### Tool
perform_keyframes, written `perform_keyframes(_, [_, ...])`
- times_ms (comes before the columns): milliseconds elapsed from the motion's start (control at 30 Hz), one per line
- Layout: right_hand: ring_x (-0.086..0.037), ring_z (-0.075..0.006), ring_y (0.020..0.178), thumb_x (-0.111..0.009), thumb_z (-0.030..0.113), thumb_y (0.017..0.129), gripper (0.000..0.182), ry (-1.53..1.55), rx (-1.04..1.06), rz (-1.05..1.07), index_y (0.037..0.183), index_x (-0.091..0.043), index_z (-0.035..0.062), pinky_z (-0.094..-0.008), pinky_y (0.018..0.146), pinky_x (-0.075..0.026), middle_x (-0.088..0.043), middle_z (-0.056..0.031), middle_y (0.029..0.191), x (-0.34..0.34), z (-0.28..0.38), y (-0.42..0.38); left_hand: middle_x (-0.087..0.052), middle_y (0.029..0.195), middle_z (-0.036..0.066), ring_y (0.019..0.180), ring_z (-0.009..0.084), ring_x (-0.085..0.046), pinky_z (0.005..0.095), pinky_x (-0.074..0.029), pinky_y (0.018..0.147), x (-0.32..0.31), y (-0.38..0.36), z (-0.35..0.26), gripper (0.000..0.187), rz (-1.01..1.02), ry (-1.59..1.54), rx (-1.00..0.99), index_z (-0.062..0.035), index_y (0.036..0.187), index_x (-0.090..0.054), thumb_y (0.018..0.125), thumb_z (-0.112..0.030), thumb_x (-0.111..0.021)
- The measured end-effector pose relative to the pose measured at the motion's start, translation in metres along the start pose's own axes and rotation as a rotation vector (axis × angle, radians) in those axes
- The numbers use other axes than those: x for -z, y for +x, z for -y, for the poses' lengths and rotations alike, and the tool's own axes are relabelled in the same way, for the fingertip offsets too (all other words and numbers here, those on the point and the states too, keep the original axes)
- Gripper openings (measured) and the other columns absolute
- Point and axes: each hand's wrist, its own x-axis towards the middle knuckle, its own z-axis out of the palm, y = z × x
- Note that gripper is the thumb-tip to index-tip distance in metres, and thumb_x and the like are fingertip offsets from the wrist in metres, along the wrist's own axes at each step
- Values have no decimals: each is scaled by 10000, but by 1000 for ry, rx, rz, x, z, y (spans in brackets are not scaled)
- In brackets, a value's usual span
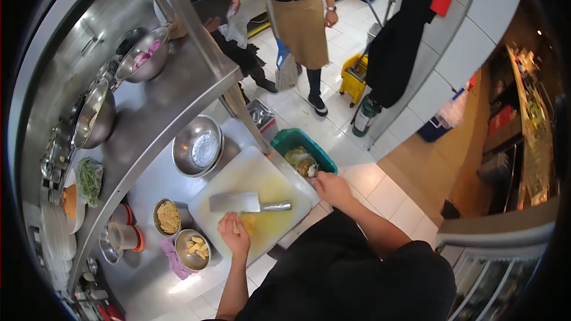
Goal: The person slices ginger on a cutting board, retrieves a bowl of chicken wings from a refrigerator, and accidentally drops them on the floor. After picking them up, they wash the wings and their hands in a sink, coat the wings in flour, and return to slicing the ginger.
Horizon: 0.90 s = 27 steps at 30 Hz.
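Note:
My left hand [234, 235] is over the near edge of a white cutting board [267, 175], its fingers apart. A piece of yellow food [247, 223] lies by its thumb. Just beyond the fingertips a cleaver [235, 202] rests flat on the board, handle pointing right. My right hand [331, 189] reaches to the rim of a green bin [320, 156] beside the board, fingers curled; what they hold, if anything, I cannot tell. Food scraps [300, 159] lie in the bin. Left of the board are a bowl of yellow chunks [195, 248] and a container of pale shreds [168, 218].
Stacked metal bowls [189, 142] stand behind the board. A steel shelf [160, 104] overhangs the counter at left, carrying more bowls. A purple cloth [174, 260] lies near the counter's front. Beyond, a person holds a mop [285, 70] near a yellow mop bucket [354, 77]; another person stands alongside.

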Motion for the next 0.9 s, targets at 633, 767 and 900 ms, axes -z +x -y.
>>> perform_keyframes(633, [-701, -337, 657, -662, 164, 944, 149, -89, -370, 164, 955, -643, 17, -441, 594, -518, -688, -205, 733, 284, -322, -17, -445, 1521, 221, 1417, 399, -411, 486, -359, 1180, -388, 119, -335, 666, 633, -378, -90, -66, 1489, -442, 929, -314, -705])
perform_keyframes(767, [-703, -407, 748, -667, 202, 929, 197, -74, -350, 294, 1027, -654, 32, -496, 677, -546, -708, -217, 789, 290, -320, 10, -524, 1373, 255, 1300, 373, -507, 459, -381, 1131, -355, 247, -255, 666, -141, -318, 390, 31, 1413, -487, 869, -234, -765])
perform_keyframes(900, [-690, -440, 832, -656, 226, 937, 223, -83, -253, 386, 1025, -638, 22, -515, 721, -540, -704, -251, 871, 278, -324, 56, -402, 1403, 313, 1303, 455, -406, 558, -311, 1135, -267, 376, -163, 825, -934, -84, 374, 89, 1463, -317, 880, -264, -782])
